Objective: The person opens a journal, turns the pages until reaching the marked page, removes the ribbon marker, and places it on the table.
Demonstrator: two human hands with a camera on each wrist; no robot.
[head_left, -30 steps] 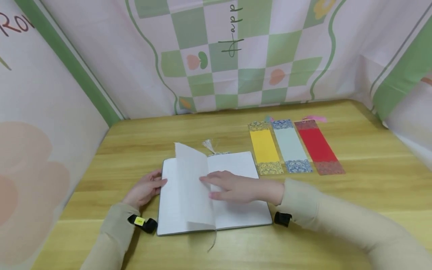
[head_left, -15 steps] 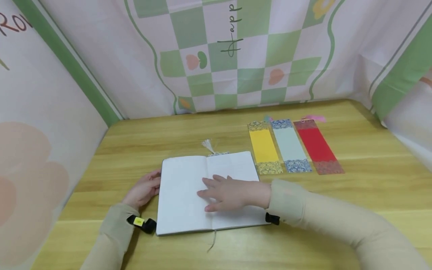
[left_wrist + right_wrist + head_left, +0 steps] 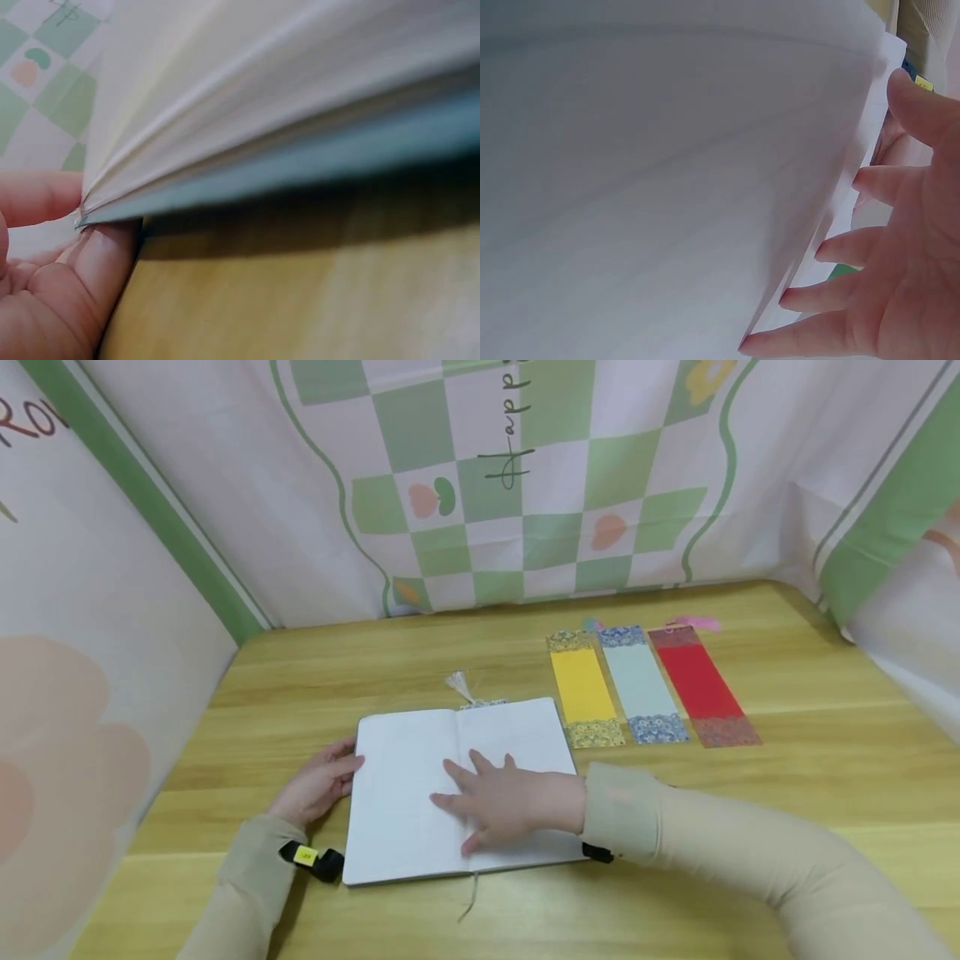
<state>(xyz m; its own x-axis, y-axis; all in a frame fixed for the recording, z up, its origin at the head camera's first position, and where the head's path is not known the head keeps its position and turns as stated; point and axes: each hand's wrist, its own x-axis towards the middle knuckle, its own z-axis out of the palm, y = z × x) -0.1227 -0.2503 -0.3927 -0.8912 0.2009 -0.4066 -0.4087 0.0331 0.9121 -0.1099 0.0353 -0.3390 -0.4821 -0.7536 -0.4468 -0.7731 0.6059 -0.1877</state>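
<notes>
An open notebook (image 3: 397,802) with white pages and a grey-blue cover lies flat on the table. My left hand (image 3: 315,785) pinches its left edge, with the thumb above the pages and a finger under the cover (image 3: 300,180) in the left wrist view. My right hand (image 3: 502,802) is spread, fingers apart, over the right page near the centre fold. In the right wrist view the straight fingers (image 3: 847,247) touch the paper along the fold. From behind the notebook's top edge peeks a patterned bookmark (image 3: 486,703) with a white tassel (image 3: 459,685); most of it is hidden.
Right of the notebook lie a yellow bookmark (image 3: 583,687), a pale blue bookmark (image 3: 641,683) and a red bookmark (image 3: 705,683), side by side. A thin ribbon (image 3: 471,897) hangs from the notebook's lower edge. Printed cloth (image 3: 495,543) stands behind the wooden table (image 3: 337,660).
A raised page has gone down to the left and lies flat. My right hand has spread its fingers and moved slightly toward me along the fold. The left hand still holds the edge.
</notes>
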